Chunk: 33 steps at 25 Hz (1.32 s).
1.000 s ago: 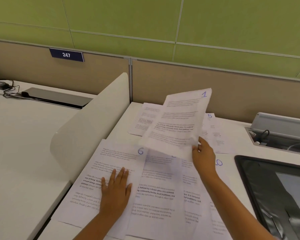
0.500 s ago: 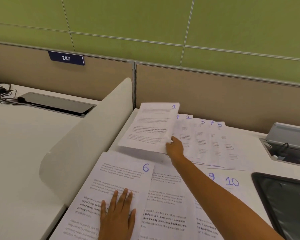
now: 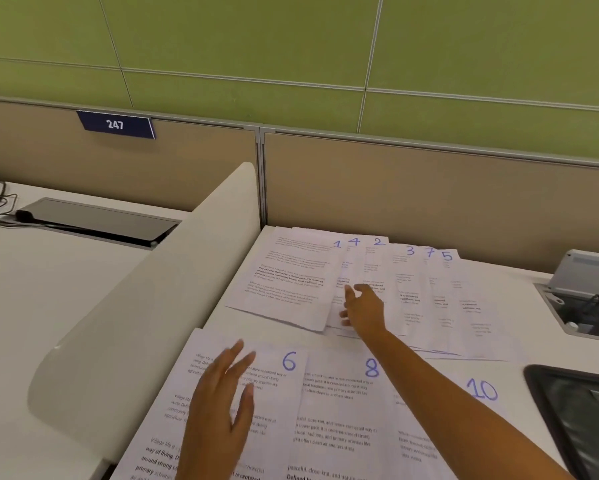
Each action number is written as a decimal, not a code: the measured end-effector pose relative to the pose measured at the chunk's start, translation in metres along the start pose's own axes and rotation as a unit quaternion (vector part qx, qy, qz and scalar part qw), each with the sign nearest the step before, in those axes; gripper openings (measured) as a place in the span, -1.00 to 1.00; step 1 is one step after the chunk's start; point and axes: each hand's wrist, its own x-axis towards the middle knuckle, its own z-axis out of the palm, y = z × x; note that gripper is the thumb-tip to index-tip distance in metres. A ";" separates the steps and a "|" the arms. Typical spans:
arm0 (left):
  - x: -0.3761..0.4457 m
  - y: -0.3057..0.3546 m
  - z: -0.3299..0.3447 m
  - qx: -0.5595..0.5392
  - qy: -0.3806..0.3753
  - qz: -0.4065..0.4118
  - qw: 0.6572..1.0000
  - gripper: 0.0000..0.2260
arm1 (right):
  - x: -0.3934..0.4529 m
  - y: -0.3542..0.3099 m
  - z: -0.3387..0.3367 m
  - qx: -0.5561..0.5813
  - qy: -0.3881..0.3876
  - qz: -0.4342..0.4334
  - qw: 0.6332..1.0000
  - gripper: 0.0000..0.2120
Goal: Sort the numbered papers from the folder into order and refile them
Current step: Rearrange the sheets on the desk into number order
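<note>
Numbered white sheets lie spread over the desk. In the far row, sheet 1 [image 3: 287, 278] lies flat at the left, overlapping sheets 4 [image 3: 354, 242], 2 [image 3: 377, 261], 3 [image 3: 408, 271], 7 [image 3: 429, 252] and 5 [image 3: 464, 296]. My right hand [image 3: 362, 308] reaches out to that row, fingers straight, at the right edge of sheet 1 and holding nothing. In the near row lie sheets 6 [image 3: 284, 386], 8 [image 3: 339, 410] and 10 [image 3: 481, 389]. My left hand [image 3: 221, 410] is over sheet 6 with fingers spread; I cannot tell if it touches.
A white curved divider [image 3: 145, 299] stands at the left of the papers. A beige partition [image 3: 429, 188] runs along the back. A dark folder [image 3: 582, 417] lies at the right edge, with a cable box [image 3: 582, 299] behind it.
My right hand carried sheet 1 from the air to the far left of the back row, laid it flat and let go. My left hand's fingers spread over sheet 6.
</note>
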 end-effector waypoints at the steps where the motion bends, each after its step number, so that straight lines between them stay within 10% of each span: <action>1: 0.016 0.003 0.005 0.015 -0.022 -0.005 1.000 -0.61 | 0.003 0.006 -0.008 -0.050 0.016 -0.003 0.999 -0.63; 4: 0.049 -0.017 0.035 0.139 -0.127 0.019 0.982 -0.89 | 0.008 0.014 -0.025 -0.136 0.018 -0.003 0.991 -0.71; 10: 0.096 -0.030 0.075 0.171 -0.258 -0.060 0.949 -0.64 | 0.008 0.014 -0.033 -0.170 -0.051 0.075 0.981 -0.64; 22: 0.094 -0.021 0.083 0.259 -0.300 -0.116 0.911 -0.49 | 0.006 0.002 -0.015 -0.088 -0.052 0.023 0.995 -0.92; 26: 0.095 -0.016 0.086 0.236 -0.200 -0.097 0.946 -0.46 | -0.005 0.005 -0.030 0.035 -0.045 0.026 0.998 -0.65; 33: 0.105 -0.001 0.094 0.413 -0.271 -0.067 0.867 -0.44 | -0.002 0.023 -0.101 0.024 0.057 -0.066 0.996 -0.65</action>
